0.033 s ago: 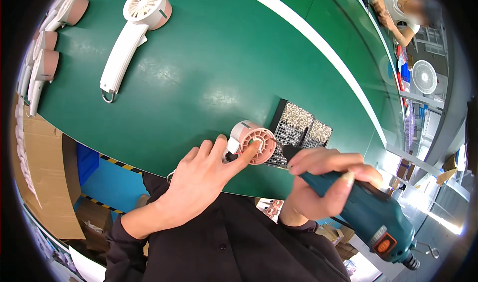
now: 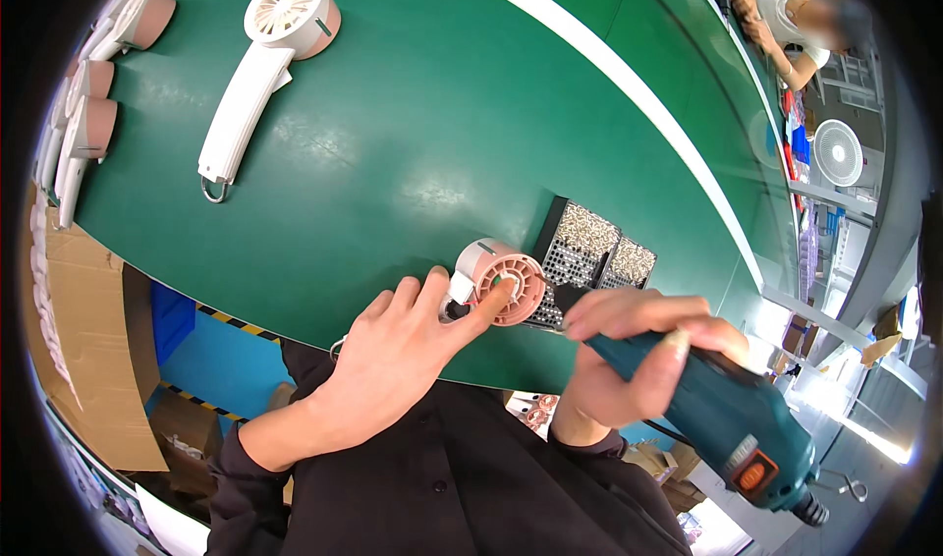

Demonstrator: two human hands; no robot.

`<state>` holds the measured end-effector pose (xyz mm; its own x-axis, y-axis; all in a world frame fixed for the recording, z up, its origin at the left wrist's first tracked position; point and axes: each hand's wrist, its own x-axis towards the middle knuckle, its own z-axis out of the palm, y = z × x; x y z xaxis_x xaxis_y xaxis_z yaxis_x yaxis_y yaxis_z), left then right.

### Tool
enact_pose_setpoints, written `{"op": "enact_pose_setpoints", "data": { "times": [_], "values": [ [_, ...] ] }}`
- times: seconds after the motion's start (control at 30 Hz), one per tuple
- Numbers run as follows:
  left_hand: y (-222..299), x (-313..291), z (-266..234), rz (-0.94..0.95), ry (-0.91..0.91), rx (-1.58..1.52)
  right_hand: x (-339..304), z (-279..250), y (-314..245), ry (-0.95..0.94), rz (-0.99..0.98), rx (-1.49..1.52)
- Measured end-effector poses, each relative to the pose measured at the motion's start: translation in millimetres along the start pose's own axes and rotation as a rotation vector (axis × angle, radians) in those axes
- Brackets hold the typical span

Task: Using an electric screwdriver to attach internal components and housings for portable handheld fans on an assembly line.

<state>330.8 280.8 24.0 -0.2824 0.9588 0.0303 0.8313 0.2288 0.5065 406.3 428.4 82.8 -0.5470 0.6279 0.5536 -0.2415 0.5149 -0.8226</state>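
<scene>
On the green table (image 2: pixel 373 104), one pink-and-white hand fan (image 2: pixel 523 299) lies with its head toward the upper right and its handle running lower left beneath the left hand (image 2: pixel 388 360), one digit pressed on the grille and the others bent close together over the handle. The right hand (image 2: pixel 638 360) wraps its fingers round one electric screwdriver (image 2: pixel 732 428), which slants up-left to the fan's rim. Two trays (image 2: pixel 552 224) beside it hold small metal pieces (image 2: pixel 586 230); one whole white fan (image 2: pixel 241 109) lies farther up-left.
</scene>
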Motion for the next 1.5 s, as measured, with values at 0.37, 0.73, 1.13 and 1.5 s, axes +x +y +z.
{"op": "enact_pose_setpoints", "data": {
  "times": [0.37,0.73,1.13,1.5],
  "values": [
    [-14.6,-18.7,-12.9,-0.117,-0.049,-0.095,-4.6,0.2,12.4,-0.086,0.038,0.071],
    [-13.2,-14.6,-16.0,-0.080,-0.011,-0.062,-4.7,-5.8,17.4,-0.074,0.083,0.206],
    [-39.6,70.0,-12.2,-0.138,0.279,0.075,-4.5,-31.7,-22.1,0.244,-0.363,0.229],
    [-44.3,197.1,23.0,-0.142,0.482,0.102,-19.1,-40.0,-23.4,0.478,-0.165,0.242]
  ]
}}
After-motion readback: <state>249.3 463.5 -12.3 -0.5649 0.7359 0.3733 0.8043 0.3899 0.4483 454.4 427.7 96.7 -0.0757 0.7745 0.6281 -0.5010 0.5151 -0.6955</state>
